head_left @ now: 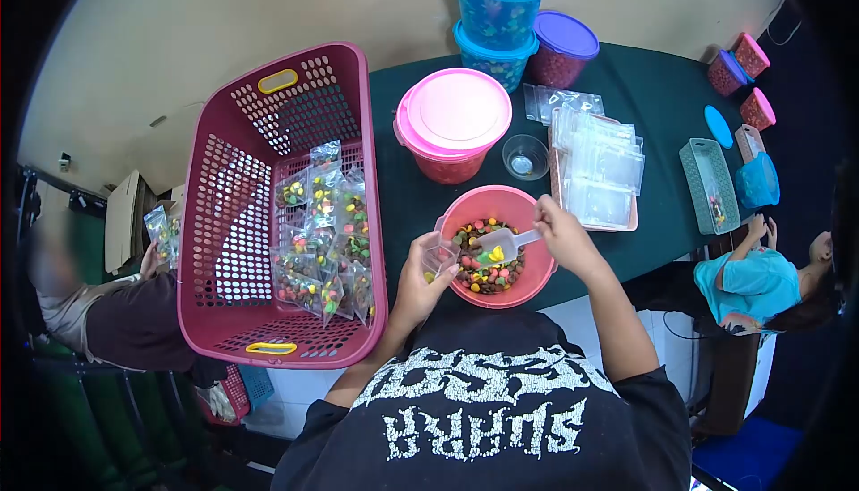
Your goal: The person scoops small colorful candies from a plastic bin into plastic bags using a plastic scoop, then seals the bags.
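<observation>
In the head view, all the action sat at the pink bowl (543,267), part-filled with colourful pieces (488,287). And there was the white scoop (506,246), above the bowl's contents, carrying a few yellow and green ones! The right hand (565,236), at the bowl's right rim, had its fingers closed round the handle end. Over at the left rim, the left hand (420,283) had fingers and thumb curled about a clear cup (437,256), its grip partly open to fit.

Here was the key line: the scoop's long axis ran from the right fingers leftward across the bowl, front end towards the cup, just beside it. That made the left hand the nearer to the scoop's front. Left of the bowl stood the maroon basket (378,258) with filled bags (309,281); beyond the bowl, a pink-lidded tub (452,164).
</observation>
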